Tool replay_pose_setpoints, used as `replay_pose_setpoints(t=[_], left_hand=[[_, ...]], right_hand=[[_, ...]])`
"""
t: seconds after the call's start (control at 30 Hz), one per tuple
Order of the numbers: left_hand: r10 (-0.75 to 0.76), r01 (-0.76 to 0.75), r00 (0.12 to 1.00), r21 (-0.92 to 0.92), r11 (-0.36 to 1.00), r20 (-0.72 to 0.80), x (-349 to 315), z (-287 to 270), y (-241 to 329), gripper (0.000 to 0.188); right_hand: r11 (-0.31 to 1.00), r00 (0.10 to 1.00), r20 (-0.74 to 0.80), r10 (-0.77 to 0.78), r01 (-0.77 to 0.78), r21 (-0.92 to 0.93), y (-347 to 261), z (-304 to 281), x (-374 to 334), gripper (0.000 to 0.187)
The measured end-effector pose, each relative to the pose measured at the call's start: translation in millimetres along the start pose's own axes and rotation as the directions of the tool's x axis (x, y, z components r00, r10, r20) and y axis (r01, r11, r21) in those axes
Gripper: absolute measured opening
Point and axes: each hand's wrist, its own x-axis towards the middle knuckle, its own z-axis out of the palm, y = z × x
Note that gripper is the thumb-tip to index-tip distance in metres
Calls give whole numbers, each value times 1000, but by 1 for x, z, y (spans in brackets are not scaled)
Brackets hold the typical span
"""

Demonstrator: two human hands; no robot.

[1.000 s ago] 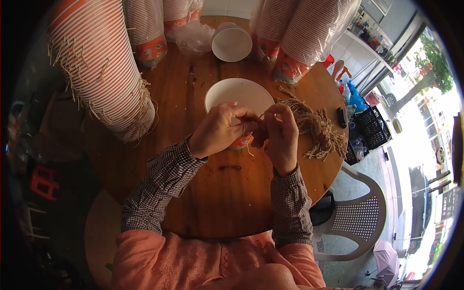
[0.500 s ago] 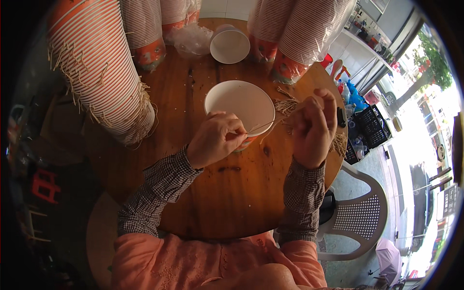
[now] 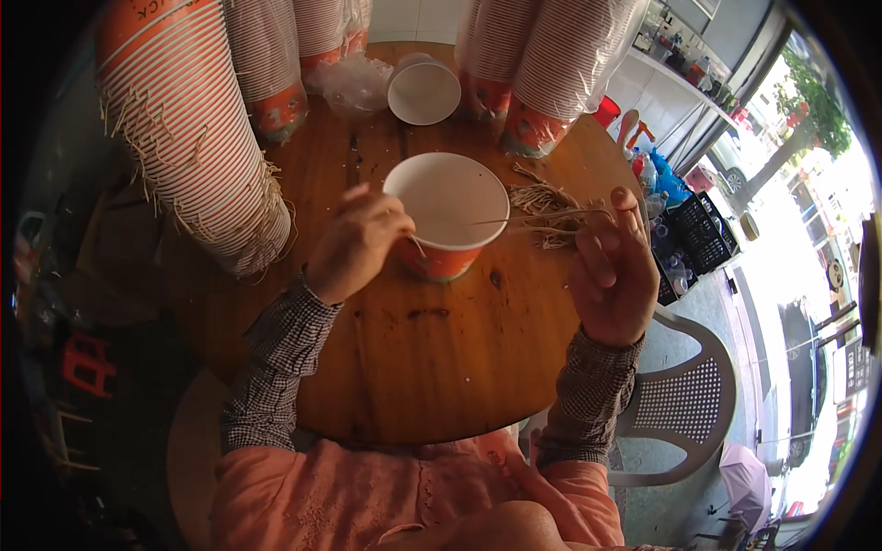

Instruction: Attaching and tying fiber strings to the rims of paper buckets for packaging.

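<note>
Your right hand (image 3: 614, 266) is over the right part of the round wooden worktop (image 3: 413, 376), its thumb and fingers gathered on a thin straw strand (image 3: 485, 222), with one finger raised above it. The strand's long axis runs left to right, nearly level, roughly in line with the worktop's far edge. Its free end points left, over the mouth of the orange-and-white paper cup (image 3: 436, 264), crossing the cup's right rim in this view; whether it touches the rim, you cannot tell. Your left hand (image 3: 356, 243) is just beside the cup's left rim, its fingers curled together and slightly blurred. A short pale end shows by those fingertips, but whether they are clamped on it cannot be told. Your two hands are well apart, with the cup between them.

The cup stands upright near the middle of the worktop, mouth up, its long axis vertical. Behind your right hand, toward the worktop's right edge, lies a loose straw bundle (image 3: 551, 204). By the left edge rises a tall cup stack (image 3: 197, 138) with straw ends sticking out along its side. Toward the far edge, a white cup (image 3: 424, 96) lies on its side, its mouth facing you, between a crumpled clear bag (image 3: 354, 84) and plastic-wrapped cup stacks (image 3: 560, 78).
</note>
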Motion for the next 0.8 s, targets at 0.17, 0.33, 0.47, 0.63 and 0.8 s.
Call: replay_pose_setpoints(t=[0.17,0.33,0.47,0.63,0.8], left_hand=[[-234,163,965,-424,891,-121,-15,-5,42,17],[-302,241,943,-909,340,137,-20,6,96,31],[-225,345,883,-895,-284,412,-29,25,113,32],[-289,444,864,-895,49,412,-39,13,121,26],[-201,345,935,-615,709,292,-32,-13,127,16]], right_hand=[[996,997,51,49,-45,-82,8,23,-17,16],[985,984,53,169,-170,2,32,31,-29,14],[982,983,32,182,-184,44,38,32,-40,14],[991,989,-57,134,-134,1,34,5,-62,13],[619,965,-142,-220,26,-785,46,-27,-90,17]])
